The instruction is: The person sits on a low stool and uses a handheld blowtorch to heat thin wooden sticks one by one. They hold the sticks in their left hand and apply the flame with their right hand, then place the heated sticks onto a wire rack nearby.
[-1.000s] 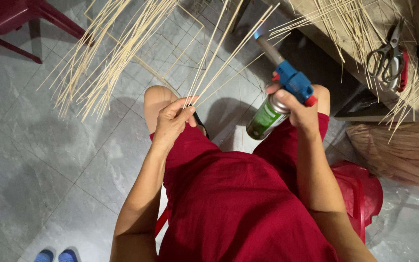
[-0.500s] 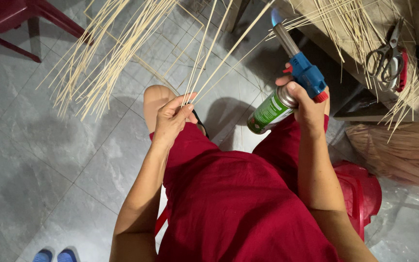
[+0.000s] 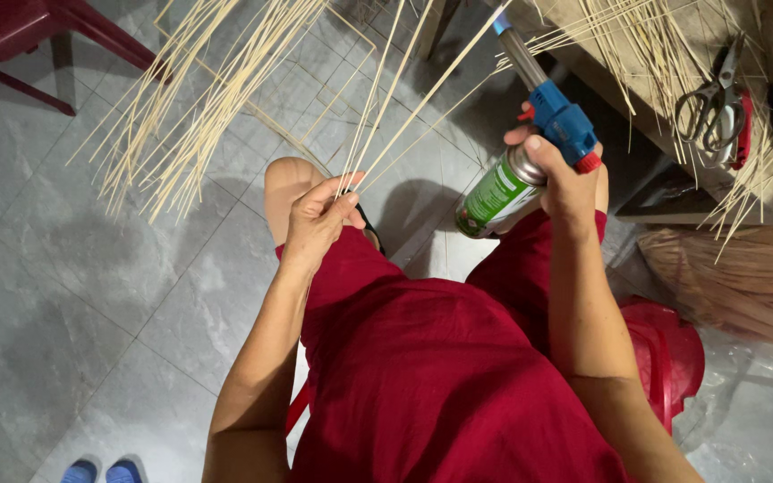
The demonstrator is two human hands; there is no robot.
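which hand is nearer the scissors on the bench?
Right. The right hand grips the gas torch just left of the scissors; the left hand pinches thin bamboo strips much farther left.

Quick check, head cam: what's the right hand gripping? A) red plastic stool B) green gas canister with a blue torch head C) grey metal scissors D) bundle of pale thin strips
B: the right hand wraps the green gas canister with a blue torch head; the grey metal scissors lie untouched on the bench, and the left hand pinches the pale thin strips.

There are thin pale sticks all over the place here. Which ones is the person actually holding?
The few strips pinched in the left hand, fanning upward above the knee. The loose bundle further left is touched by no hand.
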